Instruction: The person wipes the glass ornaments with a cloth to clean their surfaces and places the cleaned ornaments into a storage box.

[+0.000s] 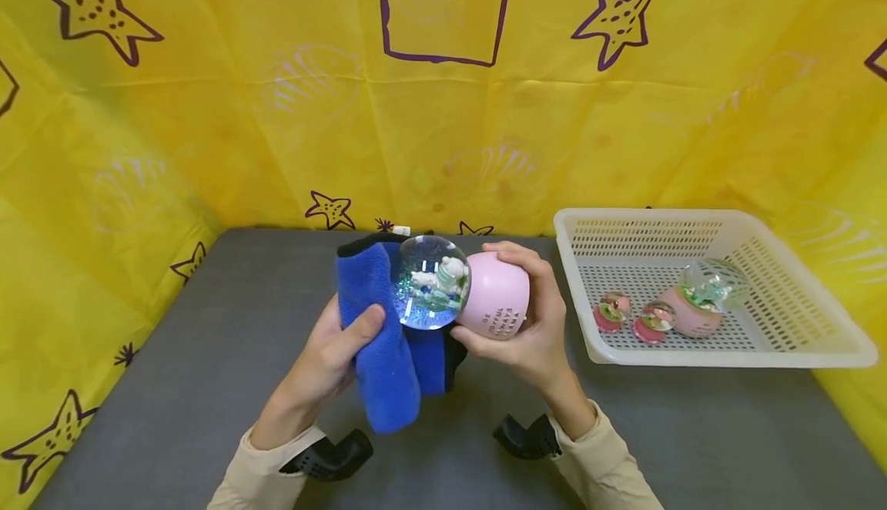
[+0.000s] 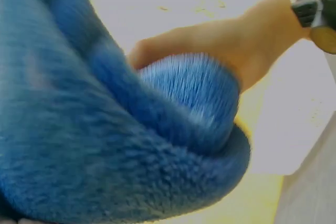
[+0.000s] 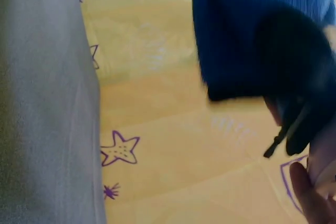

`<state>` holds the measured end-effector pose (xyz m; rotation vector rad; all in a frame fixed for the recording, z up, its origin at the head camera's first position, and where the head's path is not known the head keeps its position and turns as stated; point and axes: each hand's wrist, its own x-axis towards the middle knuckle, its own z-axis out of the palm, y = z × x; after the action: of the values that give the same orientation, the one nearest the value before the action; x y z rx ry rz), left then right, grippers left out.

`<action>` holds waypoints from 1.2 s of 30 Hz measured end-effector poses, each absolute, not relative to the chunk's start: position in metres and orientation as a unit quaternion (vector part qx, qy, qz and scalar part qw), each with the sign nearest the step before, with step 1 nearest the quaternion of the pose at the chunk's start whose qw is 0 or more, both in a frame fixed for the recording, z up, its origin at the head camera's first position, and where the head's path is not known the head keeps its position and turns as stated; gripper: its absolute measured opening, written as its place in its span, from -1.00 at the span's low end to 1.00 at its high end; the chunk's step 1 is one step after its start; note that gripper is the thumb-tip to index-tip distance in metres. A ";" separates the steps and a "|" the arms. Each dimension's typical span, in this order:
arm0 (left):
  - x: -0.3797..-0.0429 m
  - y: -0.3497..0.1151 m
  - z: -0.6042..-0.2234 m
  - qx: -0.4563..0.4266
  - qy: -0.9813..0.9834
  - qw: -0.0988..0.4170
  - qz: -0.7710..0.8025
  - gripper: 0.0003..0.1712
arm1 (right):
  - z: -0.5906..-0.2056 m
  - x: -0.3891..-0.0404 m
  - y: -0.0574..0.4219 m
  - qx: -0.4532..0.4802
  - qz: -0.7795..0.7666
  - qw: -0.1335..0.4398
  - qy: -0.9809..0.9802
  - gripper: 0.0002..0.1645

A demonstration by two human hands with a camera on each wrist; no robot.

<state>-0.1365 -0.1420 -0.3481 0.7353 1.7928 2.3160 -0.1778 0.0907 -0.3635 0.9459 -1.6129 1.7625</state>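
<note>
In the head view a snow globe (image 1: 431, 283) with a clear dome and a pink lettered base lies tilted sideways above the table. My right hand (image 1: 533, 317) grips its pink base (image 1: 495, 294), fingers over the top and thumb below. My left hand (image 1: 339, 348) holds a blue fleece cloth (image 1: 377, 340) with black edging, thumb pressed on its front. The cloth lies against the dome's left side and hangs behind it. Close up, the blue cloth (image 2: 105, 145) fills much of the left wrist view. Its dark edge and a black cord (image 3: 278, 140) show in the right wrist view.
A white perforated basket (image 1: 728, 356) stands on the grey table (image 1: 208, 387) at the right. Inside are a larger pink-based snow globe (image 1: 693, 317) lying over and two small pink globes (image 1: 651, 325). Yellow patterned fabric (image 1: 416, 125) rises behind the table and at both sides.
</note>
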 end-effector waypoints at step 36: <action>-0.149 -0.118 -0.358 0.307 0.779 -0.369 0.404 -0.19 | -0.360 -0.172 0.089 0.192 0.728 0.049 -0.656 -0.30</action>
<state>-0.1493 -0.1183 -0.3576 1.2859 3.2661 1.6960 -0.1723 0.0891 -0.3603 0.5837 -1.9986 2.2190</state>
